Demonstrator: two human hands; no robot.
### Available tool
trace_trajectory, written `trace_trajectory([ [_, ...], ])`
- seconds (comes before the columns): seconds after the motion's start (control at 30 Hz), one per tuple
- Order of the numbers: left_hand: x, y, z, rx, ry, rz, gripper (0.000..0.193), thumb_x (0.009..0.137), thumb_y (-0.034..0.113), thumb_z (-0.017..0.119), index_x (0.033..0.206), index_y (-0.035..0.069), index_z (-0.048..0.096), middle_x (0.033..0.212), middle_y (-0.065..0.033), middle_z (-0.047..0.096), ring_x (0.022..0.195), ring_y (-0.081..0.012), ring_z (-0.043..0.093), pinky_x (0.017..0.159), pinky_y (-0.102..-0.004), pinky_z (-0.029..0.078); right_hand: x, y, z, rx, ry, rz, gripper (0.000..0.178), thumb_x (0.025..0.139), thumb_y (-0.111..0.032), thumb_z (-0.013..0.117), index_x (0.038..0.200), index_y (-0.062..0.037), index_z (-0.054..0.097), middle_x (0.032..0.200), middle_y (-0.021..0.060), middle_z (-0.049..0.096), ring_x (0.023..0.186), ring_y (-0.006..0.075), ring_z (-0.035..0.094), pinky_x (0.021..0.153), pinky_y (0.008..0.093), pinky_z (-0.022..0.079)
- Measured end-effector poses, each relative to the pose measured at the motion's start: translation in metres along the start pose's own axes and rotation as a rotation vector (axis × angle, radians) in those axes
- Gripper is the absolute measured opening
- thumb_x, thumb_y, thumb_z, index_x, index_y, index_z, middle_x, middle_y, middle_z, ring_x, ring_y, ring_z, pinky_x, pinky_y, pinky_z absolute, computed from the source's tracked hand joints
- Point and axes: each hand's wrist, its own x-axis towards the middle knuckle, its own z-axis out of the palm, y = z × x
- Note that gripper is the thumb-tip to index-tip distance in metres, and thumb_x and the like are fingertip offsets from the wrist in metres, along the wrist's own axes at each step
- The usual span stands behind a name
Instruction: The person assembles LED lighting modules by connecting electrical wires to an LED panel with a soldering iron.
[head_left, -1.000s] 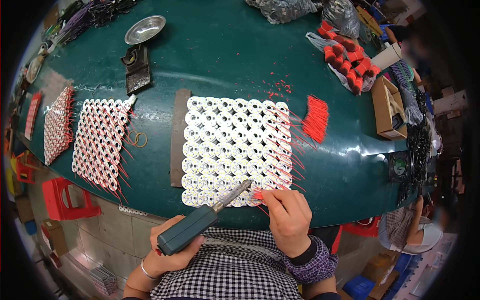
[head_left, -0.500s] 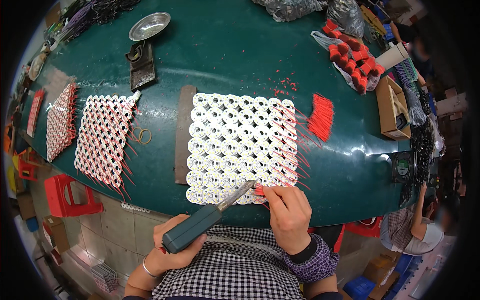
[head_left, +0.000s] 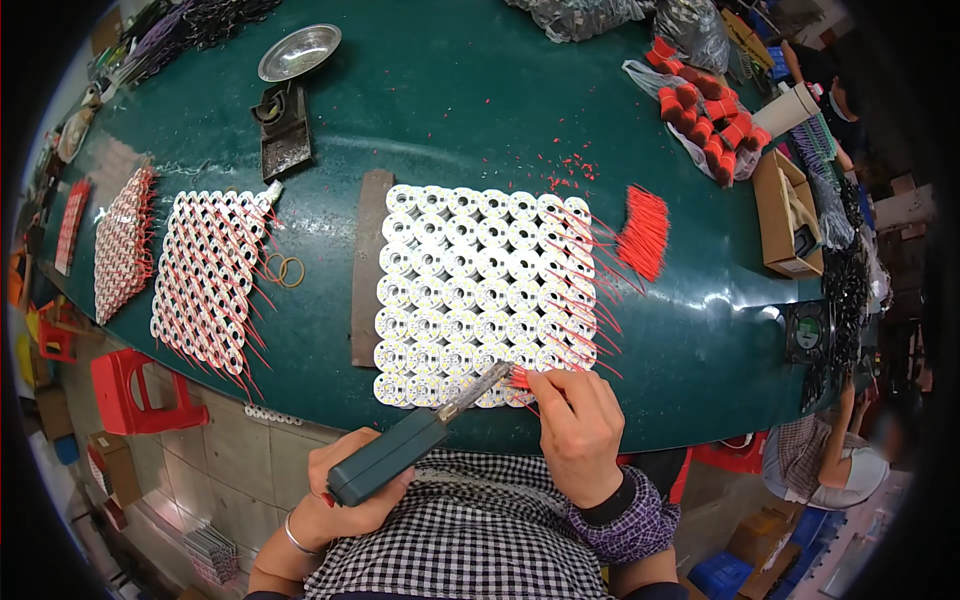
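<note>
A block of round white LED boards (head_left: 460,262) lies in rows on the green table, with red wires (head_left: 580,305) running from its right-hand columns. My left hand (head_left: 352,492) is closed round the dark green body of a soldering gun (head_left: 392,458). Its metal barrel slants up and right, so the tip sits over the bottom row of boards. Close to that tip, my right hand (head_left: 582,432) pinches a few short red wires (head_left: 519,378) between thumb and fingers. Whether the tip touches a wire or a board I cannot tell.
A bundle of cut red wires (head_left: 643,233) lies right of the boards. A metal strip (head_left: 372,270) borders their left side. Further left are wired boards (head_left: 205,280) and rubber bands (head_left: 290,272). A metal bowl (head_left: 300,52) and bagged red wire bundles (head_left: 712,115) stand farther back.
Both hands and the soldering gun stay in almost the same place, with only a slight shift of the tip. A person at the far right has moved a little.
</note>
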Motion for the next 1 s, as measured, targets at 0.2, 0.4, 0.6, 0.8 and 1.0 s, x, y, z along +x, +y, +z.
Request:
trace_trajectory([
  [0.2,-0.012,-0.009,-0.003,0.054,0.001,0.008,0.022,0.074,0.004,0.082,0.089,-0.005,0.069,0.081,-0.0120,0.068,0.062,-0.0203,0.067,0.055,-0.0297,0.051,0.001,-0.001,-0.001,0.007,-0.007,0.014,0.030,0.074,0.002,0.068,0.104,0.0021,0.071,0.095,0.0100,0.064,0.084,0.0265,0.062,0.073,0.0380,0.051],
  [0.4,-0.011,-0.007,-0.004,0.058,-0.004,-0.022,0.027,0.074,0.005,0.083,0.095,-0.006,0.071,0.088,-0.0148,0.071,0.068,-0.0221,0.071,0.059,-0.0297,0.055,0.003,-0.002,-0.005,-0.010,0.000,0.008,0.028,0.076,0.001,0.069,0.104,0.0016,0.071,0.094,0.0097,0.065,0.085,0.0265,0.063,0.073,0.0376,0.051],
  [0.6,-0.008,-0.007,-0.002,0.021,-0.007,-0.062,0.029,0.073,0.003,0.083,0.097,-0.006,0.070,0.091,-0.0153,0.072,0.072,-0.0218,0.072,0.063,-0.0298,0.056,0.005,0.004,-0.006,0.019,0.063,-0.008,0.029,0.076,0.003,0.070,0.105,0.0016,0.070,0.094,0.0100,0.065,0.084,0.0263,0.063,0.072,0.0376,0.051],
  [0.8,0.003,-0.003,0.001,-0.022,0.011,-0.036,0.029,0.074,0.002,0.082,0.098,-0.006,0.068,0.092,-0.0151,0.072,0.074,-0.0211,0.072,0.066,-0.0294,0.056,0.005,0.008,-0.003,0.038,0.042,0.016,0.030,0.076,0.004,0.070,0.105,0.0018,0.070,0.095,0.0108,0.065,0.083,0.0264,0.063,0.071,0.0372,0.051],
  [1.0,0.008,-0.003,0.003,-0.022,-0.006,-0.004,0.028,0.075,0.001,0.081,0.098,-0.005,0.067,0.091,-0.0145,0.072,0.074,-0.0205,0.072,0.065,-0.0289,0.055,0.004,0.011,0.000,0.037,0.035,0.023,0.030,0.076,0.005,0.069,0.106,0.0023,0.070,0.096,0.0112,0.065,0.082,0.0264,0.063,0.071,0.0370,0.051],
])
